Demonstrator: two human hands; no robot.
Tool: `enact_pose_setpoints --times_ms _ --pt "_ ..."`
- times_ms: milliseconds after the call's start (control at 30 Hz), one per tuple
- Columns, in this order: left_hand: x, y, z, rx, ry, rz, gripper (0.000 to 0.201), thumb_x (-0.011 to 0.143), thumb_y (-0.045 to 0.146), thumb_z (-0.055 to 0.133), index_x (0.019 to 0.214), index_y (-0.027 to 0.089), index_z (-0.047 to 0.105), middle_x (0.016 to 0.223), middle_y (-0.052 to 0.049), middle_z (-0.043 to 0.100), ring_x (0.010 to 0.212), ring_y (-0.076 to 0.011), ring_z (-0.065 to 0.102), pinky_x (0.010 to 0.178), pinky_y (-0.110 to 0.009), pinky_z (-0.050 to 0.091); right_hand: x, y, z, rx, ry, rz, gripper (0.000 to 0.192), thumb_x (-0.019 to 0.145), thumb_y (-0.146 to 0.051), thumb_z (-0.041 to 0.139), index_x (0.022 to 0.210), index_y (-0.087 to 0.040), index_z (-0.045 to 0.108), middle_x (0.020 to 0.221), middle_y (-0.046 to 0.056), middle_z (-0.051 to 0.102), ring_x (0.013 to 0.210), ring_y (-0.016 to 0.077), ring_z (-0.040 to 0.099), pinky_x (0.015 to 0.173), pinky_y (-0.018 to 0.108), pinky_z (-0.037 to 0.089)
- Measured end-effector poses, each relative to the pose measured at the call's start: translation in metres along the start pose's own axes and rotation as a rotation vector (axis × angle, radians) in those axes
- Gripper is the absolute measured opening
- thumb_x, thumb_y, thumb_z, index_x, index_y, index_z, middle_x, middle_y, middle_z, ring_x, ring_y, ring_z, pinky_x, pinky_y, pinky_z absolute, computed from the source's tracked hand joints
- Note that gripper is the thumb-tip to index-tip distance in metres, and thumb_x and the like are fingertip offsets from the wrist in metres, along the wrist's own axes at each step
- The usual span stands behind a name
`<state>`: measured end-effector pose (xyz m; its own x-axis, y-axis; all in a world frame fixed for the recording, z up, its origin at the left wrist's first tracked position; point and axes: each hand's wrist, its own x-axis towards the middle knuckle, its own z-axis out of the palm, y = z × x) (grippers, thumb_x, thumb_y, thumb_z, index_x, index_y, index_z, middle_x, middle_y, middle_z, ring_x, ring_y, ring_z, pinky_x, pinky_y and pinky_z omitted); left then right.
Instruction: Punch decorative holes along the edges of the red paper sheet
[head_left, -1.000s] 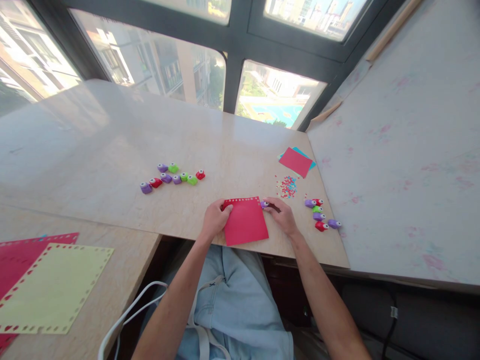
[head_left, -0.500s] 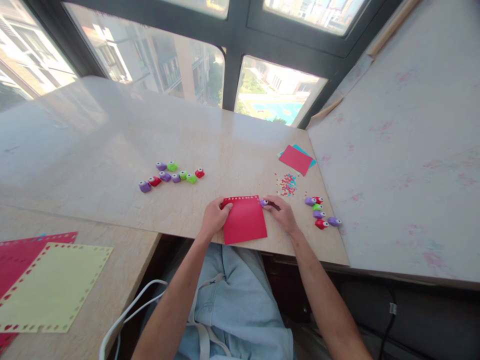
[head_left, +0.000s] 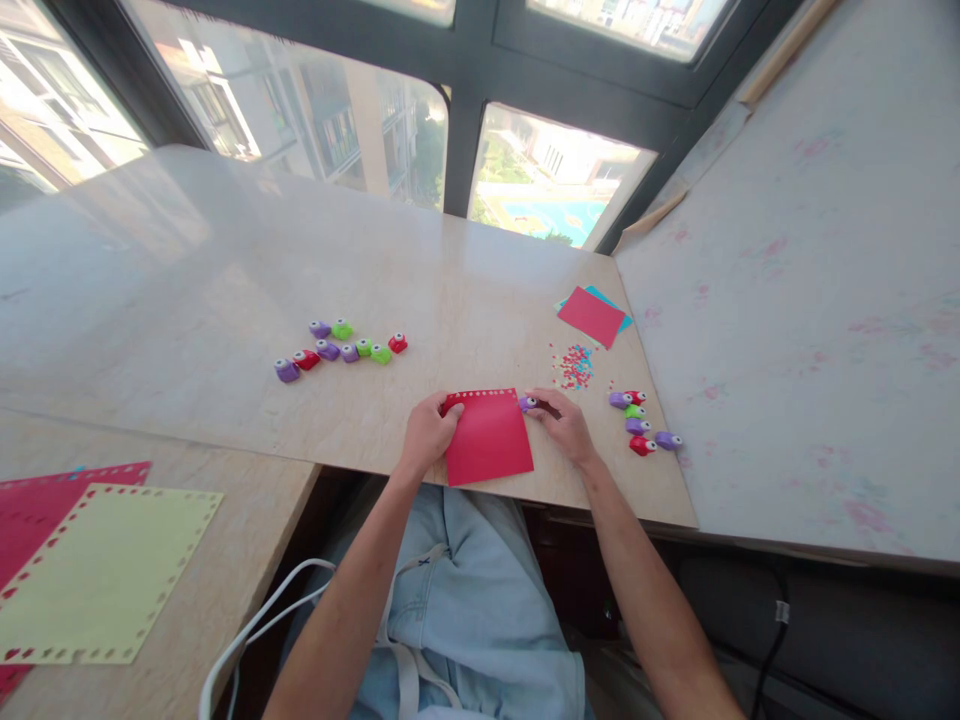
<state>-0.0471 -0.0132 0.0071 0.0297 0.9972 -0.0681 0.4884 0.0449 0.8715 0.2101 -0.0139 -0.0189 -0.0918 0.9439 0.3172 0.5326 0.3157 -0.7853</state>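
Purple punch (head_left: 528, 403) mostly hidden under right hand (head_left: 564, 427), grip unclear

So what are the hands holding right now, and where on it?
The left hand pins the red paper sheet at its left edge. The right hand presses a small purple punch at the sheet's top right corner.

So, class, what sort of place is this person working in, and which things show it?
Probably a home craft corner by a high window: a stone worktop, small coloured paper punches, a punched red sheet and buildings outside the window.
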Motion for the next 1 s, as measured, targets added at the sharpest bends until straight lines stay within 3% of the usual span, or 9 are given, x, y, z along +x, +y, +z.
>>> enact_pose_setpoints --times_ms 1000 --pt "-0.0029 0.0014 0.003 0.08 0.009 0.02 0.024 0.085 0.035 0.05 0.068 0.018 0.051 0.063 0.001 0.055 0.059 -0.0129 0.047 0.056 -0.025 0.03 -0.0018 -0.008 -0.001 -0.048 -0.054 -0.013 0.028 0.086 -0.04 0.065 0.11 -0.026 0.071 0.11 0.008 0.071 0.103 0.023 0.064 0.095 0.042 0.049"
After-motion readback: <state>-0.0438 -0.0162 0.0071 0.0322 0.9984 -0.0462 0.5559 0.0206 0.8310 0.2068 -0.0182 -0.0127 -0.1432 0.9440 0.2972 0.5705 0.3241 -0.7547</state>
